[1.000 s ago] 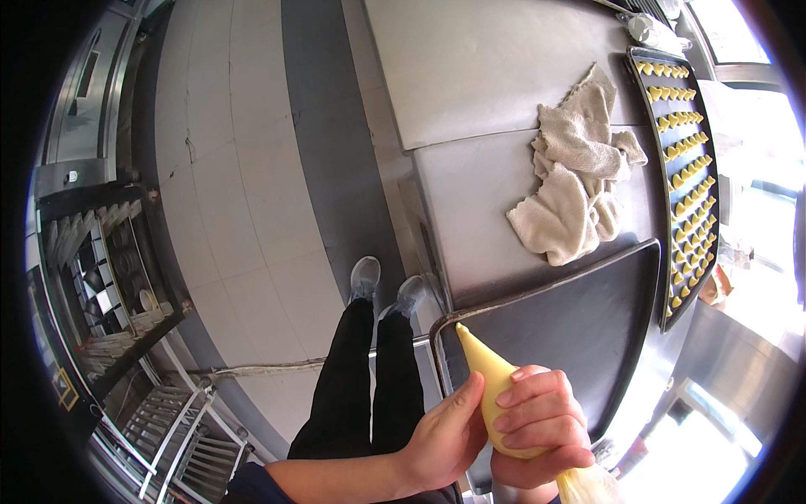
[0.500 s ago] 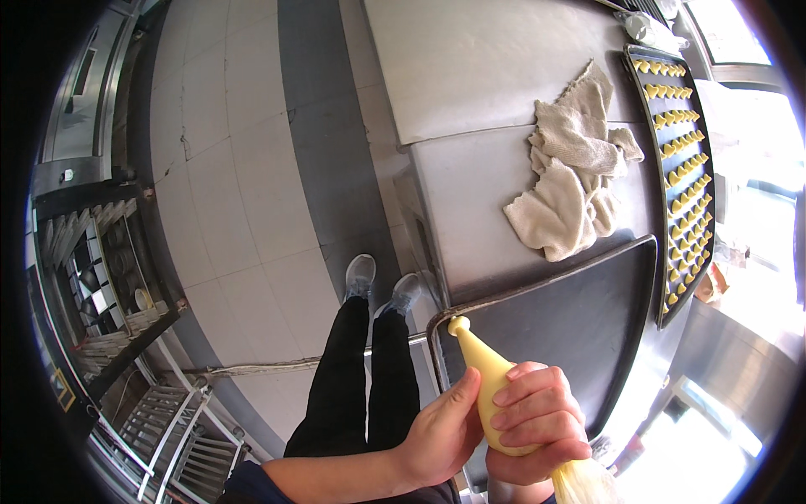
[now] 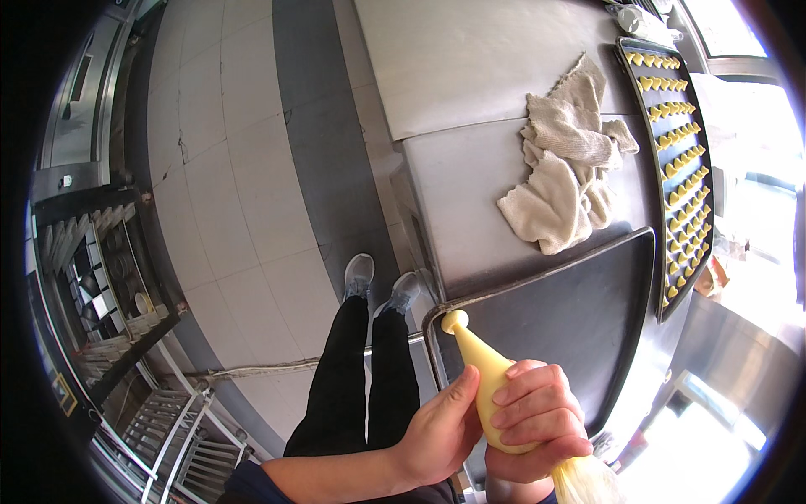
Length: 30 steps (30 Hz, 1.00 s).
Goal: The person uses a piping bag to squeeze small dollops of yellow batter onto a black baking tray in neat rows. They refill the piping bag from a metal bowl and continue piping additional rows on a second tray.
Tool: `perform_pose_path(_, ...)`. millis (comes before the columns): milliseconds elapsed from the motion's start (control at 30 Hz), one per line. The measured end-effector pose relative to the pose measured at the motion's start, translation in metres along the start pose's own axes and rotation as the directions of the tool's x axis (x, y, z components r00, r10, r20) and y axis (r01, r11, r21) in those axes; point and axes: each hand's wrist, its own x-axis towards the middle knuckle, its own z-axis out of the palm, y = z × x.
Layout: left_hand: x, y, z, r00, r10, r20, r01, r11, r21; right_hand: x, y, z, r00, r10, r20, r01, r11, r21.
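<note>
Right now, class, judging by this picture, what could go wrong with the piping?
The yellow mound is close to the rim of the black tray, so it might smear against it. The right hand is wrapped around the piping bag; squeezing too hard could make the mound too large.

We could not see the middle of the bag (image 3: 489, 363), because the right hand (image 3: 541, 420) wrapped around it. The picture's bottom edge cut off the bag's see-through end. Most fingers of the left hand (image 3: 438, 427) hid from us. The hands covered part of the black tray (image 3: 558, 323). The window (image 3: 729, 29) glowed too brightly for us to see through.
</note>
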Motion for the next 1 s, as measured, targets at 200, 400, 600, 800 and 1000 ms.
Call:
perform_pose_path(200,-0.001,-0.003,-0.004,1.0,0.006,0.011,-0.007,1.0,0.029,0.003,-0.008,0.001,0.998,0.033,-0.051,-0.032,0.999,0.027)
perform_pose_path(400,-0.015,-0.014,0.032,0.996,0.005,0.087,-0.015,0.994,0.11,0.005,-0.028,-0.024,0.992,-0.128,0.016,0.109,0.899,0.425)
perform_pose_path(600,-0.001,-0.018,0.063,0.952,0.082,0.295,-0.09,0.996,0.012,0.006,-0.044,-0.044,0.994,-0.112,0.008,0.104,0.941,0.321)
perform_pose_path(800,0.042,-0.015,0.034,0.996,-0.024,0.087,0.02,0.998,0.054,0.021,-0.004,-0.035,0.997,0.003,-0.076,0.007,0.991,0.13)
perform_pose_path(1000,0.05,-0.013,0.025,0.997,-0.051,0.051,0.049,0.998,0.038,0.021,0.013,-0.03,0.995,0.01,-0.101,-0.003,0.997,0.071)
